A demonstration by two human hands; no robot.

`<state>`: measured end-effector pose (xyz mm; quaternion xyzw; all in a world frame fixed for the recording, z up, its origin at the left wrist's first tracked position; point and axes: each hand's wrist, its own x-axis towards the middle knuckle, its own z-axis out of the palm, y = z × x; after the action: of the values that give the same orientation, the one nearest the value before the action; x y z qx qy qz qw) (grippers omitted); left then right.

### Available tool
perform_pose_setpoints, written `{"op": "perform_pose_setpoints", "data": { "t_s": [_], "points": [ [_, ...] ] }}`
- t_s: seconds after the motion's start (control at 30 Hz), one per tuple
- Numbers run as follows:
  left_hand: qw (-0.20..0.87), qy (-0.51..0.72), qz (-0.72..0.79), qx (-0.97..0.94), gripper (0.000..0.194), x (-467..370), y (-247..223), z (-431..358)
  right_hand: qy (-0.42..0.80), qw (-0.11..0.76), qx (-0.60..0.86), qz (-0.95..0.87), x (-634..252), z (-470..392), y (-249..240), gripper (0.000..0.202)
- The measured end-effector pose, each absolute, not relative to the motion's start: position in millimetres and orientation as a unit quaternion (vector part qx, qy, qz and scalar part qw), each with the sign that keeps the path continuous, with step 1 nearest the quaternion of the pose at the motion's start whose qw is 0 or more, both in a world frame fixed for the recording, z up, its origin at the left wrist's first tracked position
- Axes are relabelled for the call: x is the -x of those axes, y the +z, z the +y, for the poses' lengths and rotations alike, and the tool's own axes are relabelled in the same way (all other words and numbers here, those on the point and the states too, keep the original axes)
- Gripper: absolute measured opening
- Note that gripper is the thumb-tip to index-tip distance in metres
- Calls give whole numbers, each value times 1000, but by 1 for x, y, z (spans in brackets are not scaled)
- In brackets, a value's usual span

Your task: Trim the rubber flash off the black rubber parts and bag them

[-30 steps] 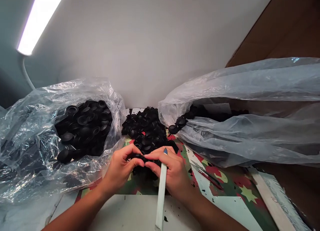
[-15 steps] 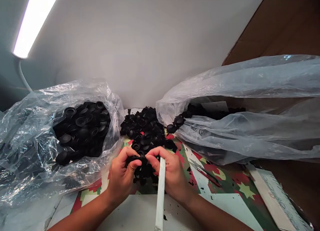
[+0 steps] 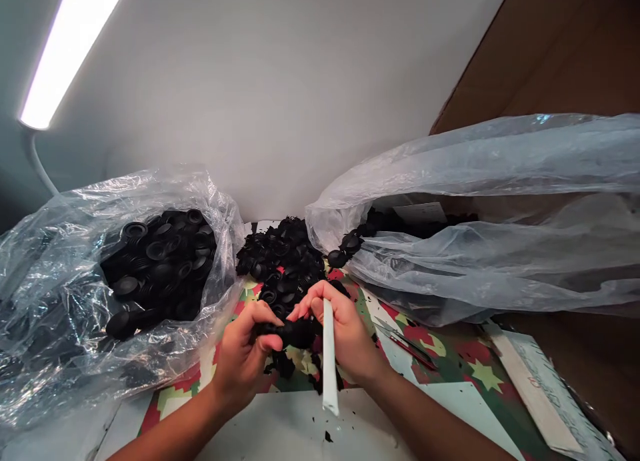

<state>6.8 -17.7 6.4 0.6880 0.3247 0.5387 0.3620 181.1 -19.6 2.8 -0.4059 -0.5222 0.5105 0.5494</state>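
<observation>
My left hand is closed, thumb and forefinger pinching a black ribbed rubber part that sticks out to the right. My right hand is closed around a white stick, which slants down toward me from between its fingers. The right fingertips are close to the black part; whether they grip it too I cannot tell. Just beyond both hands lies a heap of black rubber parts and scraps.
On the left, a clear plastic bag holds many round black parts. Another clear bag opens from the right, in front of cardboard. Tweezers lie on the patterned red and green sheet. A lamp shines at upper left.
My right fingers have drawn up and slightly away from the left fingertips. The white stick has tilted, its near end rising. More of the black part shows between my hands.
</observation>
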Motion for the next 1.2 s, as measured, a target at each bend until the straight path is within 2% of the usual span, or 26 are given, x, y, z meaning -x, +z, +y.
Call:
{"op": "perform_pose_setpoints", "data": {
  "t_s": [0.2,0.43,0.53,0.6,0.7,0.8,0.87,0.93,1.03,1.13,1.2],
  "points": [
    [457,470,354,-667,50,-1,9,-7,615,523,351,-474,-182,-18,3,42],
    [413,404,347,-739,30,17,14,-1,570,521,414,-483,-182,-17,2,51],
    [392,358,330,-781,53,22,16,-3,540,499,414,-536,-182,-18,1,46],
    [386,351,317,-792,65,21,15,-6,504,489,418,-576,-182,-20,1,35],
    [407,401,324,-754,75,16,11,-9,416,496,449,-616,-179,-22,0,22],
    [472,465,360,-657,85,8,8,-7,330,515,460,-643,-176,-24,-2,18],
    [519,461,387,-608,74,5,8,-4,295,532,448,-655,-174,-25,-4,17],
    [543,427,407,-598,47,4,12,-2,277,538,432,-669,-174,-25,-6,16],
    [502,396,442,-629,18,4,20,-1,285,518,421,-688,-175,-27,-6,16],
    [421,384,469,-675,7,6,27,-3,309,487,446,-684,-180,-27,-6,22],
    [387,373,469,-700,7,7,29,-4,309,474,459,-685,-183,-26,-5,23]
  ]
}}
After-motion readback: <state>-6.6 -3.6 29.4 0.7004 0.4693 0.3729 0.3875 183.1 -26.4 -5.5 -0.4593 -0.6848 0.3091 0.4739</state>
